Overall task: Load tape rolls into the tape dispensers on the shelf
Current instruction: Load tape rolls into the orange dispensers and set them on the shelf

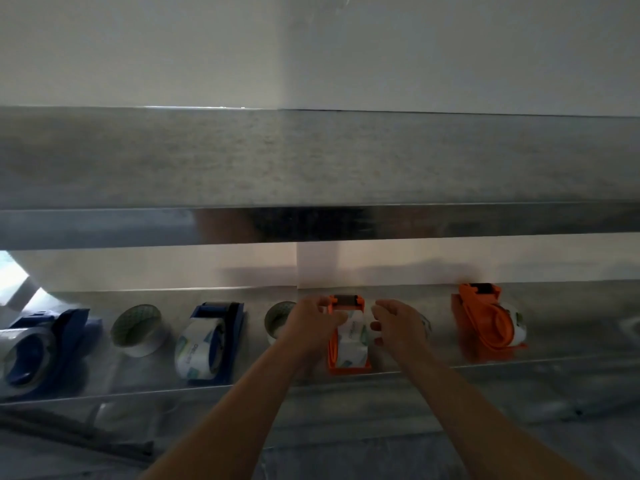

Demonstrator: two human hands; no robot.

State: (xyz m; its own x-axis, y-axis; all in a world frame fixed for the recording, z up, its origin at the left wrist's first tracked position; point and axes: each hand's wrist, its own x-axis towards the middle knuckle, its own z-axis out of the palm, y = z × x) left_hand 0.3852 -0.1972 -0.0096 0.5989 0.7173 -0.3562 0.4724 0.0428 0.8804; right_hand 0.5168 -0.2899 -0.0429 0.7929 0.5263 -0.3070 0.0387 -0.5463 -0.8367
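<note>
On the lower metal shelf (pixel 415 370), an orange tape dispenser (pixel 348 336) is flanked by two bare hands. The left hand (pixel 311 323) is curled against the dispenser's left side, its grip seemingly closed on the frame, though blur keeps the contact from being certain. The right hand (pixel 398 323) is held just beside the dispenser's right side with fingers loosely bent and the grip released, nothing being held in it. A white tape roll (pixel 353 341) is seated in the dispenser between the hands. Further right, a second orange dispenser (pixel 485 323) is loaded with a roll. To the left, two blue dispensers (pixel 214 341) (pixel 41 348) are each filled with a roll, and loose rolls (pixel 140 329) (pixel 278 318) are stood on the shelf between them.
</note>
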